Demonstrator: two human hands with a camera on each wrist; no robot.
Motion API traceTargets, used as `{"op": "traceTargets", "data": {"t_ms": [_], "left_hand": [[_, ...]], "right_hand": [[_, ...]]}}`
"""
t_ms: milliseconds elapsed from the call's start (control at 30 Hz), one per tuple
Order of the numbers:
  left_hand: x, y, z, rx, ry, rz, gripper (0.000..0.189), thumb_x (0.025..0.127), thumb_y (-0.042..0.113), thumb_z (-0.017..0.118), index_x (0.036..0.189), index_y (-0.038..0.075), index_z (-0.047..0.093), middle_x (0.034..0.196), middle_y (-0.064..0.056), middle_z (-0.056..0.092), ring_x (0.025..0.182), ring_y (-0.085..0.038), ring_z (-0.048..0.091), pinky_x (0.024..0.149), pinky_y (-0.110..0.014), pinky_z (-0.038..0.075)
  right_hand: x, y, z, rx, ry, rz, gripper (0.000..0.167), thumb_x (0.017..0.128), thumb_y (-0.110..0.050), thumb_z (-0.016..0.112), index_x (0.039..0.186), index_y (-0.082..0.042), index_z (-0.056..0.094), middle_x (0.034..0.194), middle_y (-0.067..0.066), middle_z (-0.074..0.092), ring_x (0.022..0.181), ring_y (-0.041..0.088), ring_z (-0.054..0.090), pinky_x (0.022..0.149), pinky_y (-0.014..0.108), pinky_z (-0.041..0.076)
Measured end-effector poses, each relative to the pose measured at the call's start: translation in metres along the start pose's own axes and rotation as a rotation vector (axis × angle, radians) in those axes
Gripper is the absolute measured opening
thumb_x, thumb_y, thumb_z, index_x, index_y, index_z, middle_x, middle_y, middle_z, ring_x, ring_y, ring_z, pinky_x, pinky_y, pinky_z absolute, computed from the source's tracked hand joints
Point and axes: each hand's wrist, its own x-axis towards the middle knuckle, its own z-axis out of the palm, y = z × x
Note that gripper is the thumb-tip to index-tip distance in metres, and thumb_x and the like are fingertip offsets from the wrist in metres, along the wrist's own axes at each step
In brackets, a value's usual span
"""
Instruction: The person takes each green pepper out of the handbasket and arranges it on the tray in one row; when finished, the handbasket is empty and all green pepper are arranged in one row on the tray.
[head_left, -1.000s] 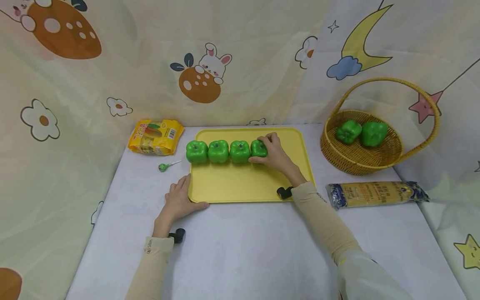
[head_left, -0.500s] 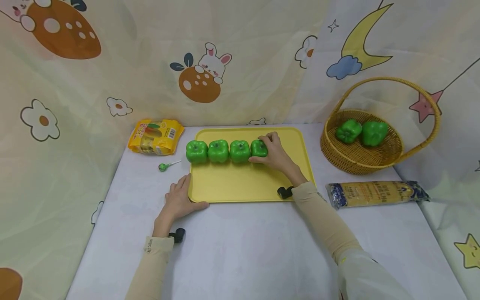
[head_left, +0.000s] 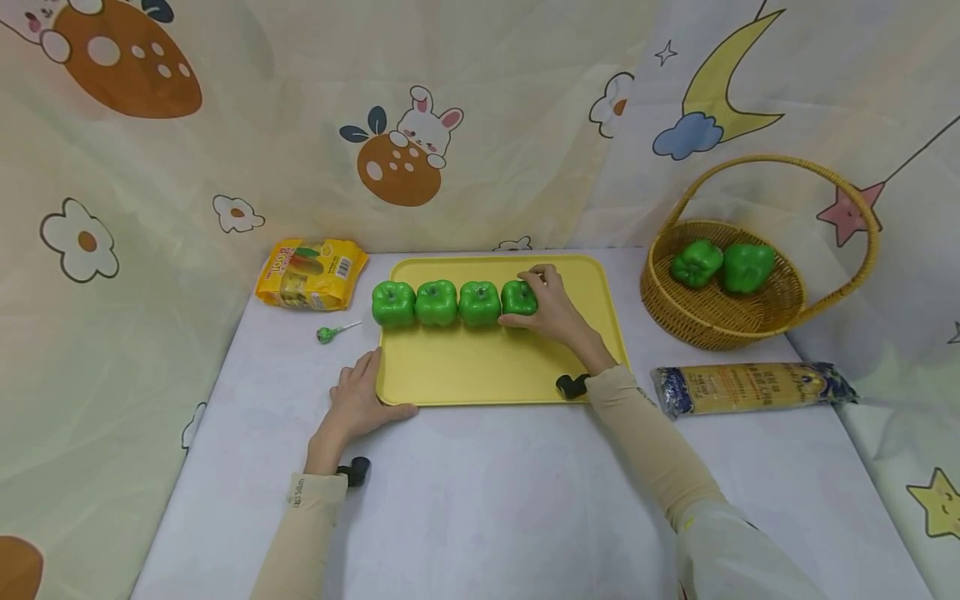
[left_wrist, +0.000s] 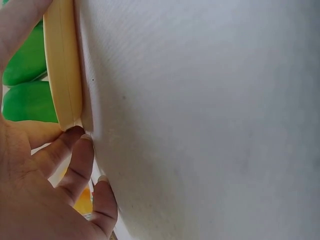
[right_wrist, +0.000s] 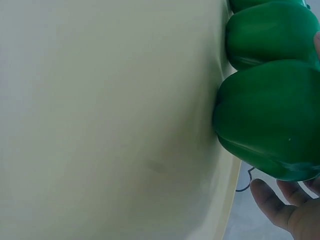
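Several green bell peppers [head_left: 437,303] stand in a row along the yellow tray [head_left: 480,367]. My right hand [head_left: 553,307] holds the rightmost bell pepper [head_left: 517,298], thumb on its near left side and fingers at its far side. In the right wrist view that pepper [right_wrist: 270,117] rests on the tray [right_wrist: 125,125] beside its neighbour, with fingertips [right_wrist: 270,197] below it. At the tray's front left corner, my left hand [head_left: 358,402] is spread, thumb along the front edge. The left wrist view has its fingertips [left_wrist: 82,142] against the tray's rim [left_wrist: 62,65].
A wicker basket [head_left: 705,329] with two more green peppers [head_left: 748,267] stands at the back right. Before it lies a long pasta-like packet [head_left: 753,389]. A yellow packet [head_left: 313,275] and a green lollipop [head_left: 326,335] lie left of the tray. A printed cloth hangs behind.
My right hand and the pepper it holds have shifted very slightly to the right. My left hand stays at the tray's corner.
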Motion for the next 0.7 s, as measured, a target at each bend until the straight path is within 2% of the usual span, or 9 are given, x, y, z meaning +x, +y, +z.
{"op": "traceTargets", "data": {"t_ms": [233,700], "left_hand": [[0.000,0.000,0.001,0.005,-0.001,0.002,0.123,0.073,0.063,0.080,0.162,0.014,0.012,0.165,-0.017,0.025,0.129,-0.038,0.036,0.094,-0.057,0.034],[0.002,-0.002,0.001,0.009,-0.005,-0.001,0.124,0.072,0.068,0.078,0.162,0.015,0.011,0.165,-0.016,0.023,0.131,-0.038,0.034,0.096,-0.057,0.034]], "right_hand": [[-0.003,0.001,-0.012,-0.026,0.038,-0.005,0.095,0.077,-0.053,0.083,0.148,-0.007,0.041,0.152,0.014,0.029,0.138,0.035,0.032,0.110,0.055,0.040],[-0.015,-0.004,-0.048,-0.067,0.078,-0.011,0.099,0.079,-0.056,0.080,0.154,-0.009,0.036,0.157,0.018,0.029,0.146,0.037,0.025,0.114,0.058,0.035]]}}
